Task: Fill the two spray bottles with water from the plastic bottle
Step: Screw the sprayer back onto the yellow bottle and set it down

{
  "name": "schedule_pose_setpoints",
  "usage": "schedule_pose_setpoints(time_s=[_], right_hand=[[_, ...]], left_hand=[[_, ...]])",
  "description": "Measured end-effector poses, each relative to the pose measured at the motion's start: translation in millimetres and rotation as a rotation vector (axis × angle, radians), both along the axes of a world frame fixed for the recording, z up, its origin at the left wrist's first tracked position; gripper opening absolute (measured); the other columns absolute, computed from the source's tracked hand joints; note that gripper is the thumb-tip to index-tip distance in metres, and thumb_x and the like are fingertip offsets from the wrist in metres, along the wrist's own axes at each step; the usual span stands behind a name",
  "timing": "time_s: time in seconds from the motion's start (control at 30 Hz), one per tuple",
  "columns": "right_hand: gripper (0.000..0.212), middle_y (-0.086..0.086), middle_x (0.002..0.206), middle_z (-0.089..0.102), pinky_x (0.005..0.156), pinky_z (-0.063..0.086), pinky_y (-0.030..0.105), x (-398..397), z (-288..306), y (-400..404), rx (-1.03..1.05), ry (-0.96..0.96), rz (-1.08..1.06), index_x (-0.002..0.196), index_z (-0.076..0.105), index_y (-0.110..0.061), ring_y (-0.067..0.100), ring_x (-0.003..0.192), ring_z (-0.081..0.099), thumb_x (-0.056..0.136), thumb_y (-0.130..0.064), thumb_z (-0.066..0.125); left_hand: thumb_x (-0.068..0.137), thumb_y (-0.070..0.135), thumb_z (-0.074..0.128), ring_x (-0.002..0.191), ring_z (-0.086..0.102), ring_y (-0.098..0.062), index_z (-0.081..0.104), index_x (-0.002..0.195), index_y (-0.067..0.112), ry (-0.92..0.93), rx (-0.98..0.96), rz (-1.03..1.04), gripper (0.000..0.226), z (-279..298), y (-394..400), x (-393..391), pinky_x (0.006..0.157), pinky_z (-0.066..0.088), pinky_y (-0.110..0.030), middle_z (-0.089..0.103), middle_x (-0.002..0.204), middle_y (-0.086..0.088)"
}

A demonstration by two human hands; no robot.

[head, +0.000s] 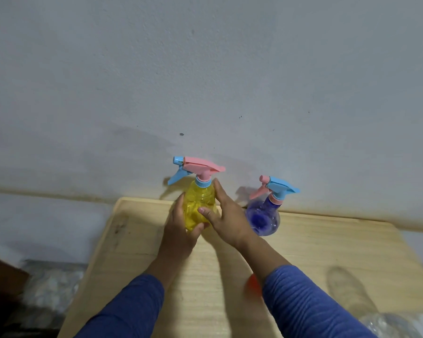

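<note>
Nearest, two blue ribbed sleeves (pixel 132 311) reach forward over the pale wooden tabletop (pixel 327 242); a blurred clear plastic bottle (pixel 349 291) lies at the near right edge, well apart from both hands. Further on, the left hand (pixel 180 230) and right hand (pixel 226 220) bracket the translucent yellow plastic spray bottle with a pink-and-blue trigger head (pixel 198 201) — left fingers curled round its left side, right thumb across its front, right fingers laid along its right shoulder. Just beyond the right hand stands the translucent blue round spray bottle with a blue-and-pink trigger head (pixel 264 215) — untouched, near the grey wall (pixel 205 81).
</note>
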State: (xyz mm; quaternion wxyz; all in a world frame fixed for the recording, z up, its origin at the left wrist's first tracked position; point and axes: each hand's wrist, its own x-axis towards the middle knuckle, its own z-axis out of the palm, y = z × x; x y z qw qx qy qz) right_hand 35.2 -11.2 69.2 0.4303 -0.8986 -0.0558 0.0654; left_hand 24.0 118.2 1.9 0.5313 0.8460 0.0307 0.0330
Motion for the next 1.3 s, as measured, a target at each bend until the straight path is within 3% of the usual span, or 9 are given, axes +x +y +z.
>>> schedule_pose_setpoints(time_s=[0.13,0.27,0.4,0.57,0.77,0.87,0.97,1.1,1.3], right_hand=[[0.078,0.007,0.150,0.035,0.101,0.030,0.020,-6,15,-6,-0.195,0.098,0.006,0.149,0.014,-0.011,0.023,0.136,0.036,0.090,-0.029,0.061],[0.052,0.015,0.140,0.047,0.103,0.036,0.034,-15,35,-10,-0.510,0.160,0.080,0.139,0.037,-0.005,0.030,0.128,0.044,0.093,-0.025,0.053],[0.043,0.015,0.133,0.054,0.098,0.042,0.034,-27,54,-16,-0.807,0.269,0.166,0.130,0.050,-0.002,0.030,0.121,0.051,0.096,-0.029,0.046],[0.043,0.009,0.119,0.062,0.084,0.049,0.034,-45,82,-28,-0.998,0.351,0.140,0.119,0.060,-0.006,0.029,0.109,0.060,0.092,-0.035,0.043],[0.022,0.011,0.102,0.052,0.087,0.044,0.032,-93,121,-59,-0.857,0.254,0.089,0.107,0.052,-0.007,0.023,0.094,0.051,0.091,-0.023,0.051],[0.028,0.013,0.114,0.056,0.092,0.044,0.032,-123,134,-77,-0.867,0.228,0.109,0.117,0.054,-0.007,0.024,0.099,0.054,0.094,-0.021,0.048],[0.028,0.010,0.106,0.058,0.077,0.043,0.030,-150,142,-94,-0.868,0.180,0.090,0.113,0.055,-0.006,0.021,0.086,0.049,0.091,-0.022,0.048],[0.031,0.010,0.115,0.059,0.075,0.040,0.028,-185,158,-116,-0.854,0.117,0.017,0.116,0.056,-0.006,0.024,0.102,0.056,0.091,-0.025,0.054],[0.034,0.013,0.120,0.058,0.078,0.041,0.028,-229,177,-147,-0.779,0.087,-0.118,0.116,0.057,-0.003,0.028,0.108,0.055,0.092,-0.026,0.052]], left_hand=[[0.068,0.027,0.081,0.125,0.047,-0.020,0.022,0.147,0.019,0.035,0.041,-0.035,0.099,6,4,-1,0.100,0.037,-0.025,0.045,0.141,-0.004],[0.073,0.033,0.078,0.138,0.029,-0.025,0.011,0.148,0.005,0.146,0.217,-0.058,0.105,22,5,-9,0.106,0.025,-0.025,0.028,0.150,-0.013],[0.086,0.040,0.062,0.136,0.029,-0.028,0.016,0.144,-0.002,0.327,0.482,-0.077,0.085,48,5,-23,0.108,0.028,-0.032,0.032,0.146,-0.017],[0.089,0.040,0.055,0.116,0.050,-0.025,0.045,0.124,0.007,0.367,0.696,-0.148,0.050,87,-1,-46,0.089,0.043,-0.031,0.049,0.126,-0.011],[0.089,0.043,0.055,0.112,0.055,-0.025,0.055,0.117,0.008,0.358,0.873,-0.168,0.045,142,-30,-83,0.080,0.043,-0.028,0.055,0.121,-0.010],[0.088,0.044,0.055,0.111,0.055,-0.025,0.055,0.116,0.008,0.356,0.912,-0.168,0.047,164,-50,-109,0.082,0.045,-0.030,0.055,0.123,-0.010],[0.088,0.044,0.055,0.112,0.055,-0.024,0.055,0.119,0.007,0.340,0.939,-0.189,0.049,181,-71,-136,0.083,0.045,-0.029,0.056,0.123,-0.010],[0.090,0.042,0.053,0.114,0.054,-0.022,0.054,0.121,0.007,0.294,1.013,-0.248,0.047,205,-98,-167,0.087,0.044,-0.027,0.058,0.123,-0.008],[0.089,0.034,0.055,0.086,0.053,-0.014,0.056,0.102,0.015,0.130,1.063,-0.380,0.023,239,-133,-193,0.069,0.037,-0.017,0.049,0.087,-0.001]])
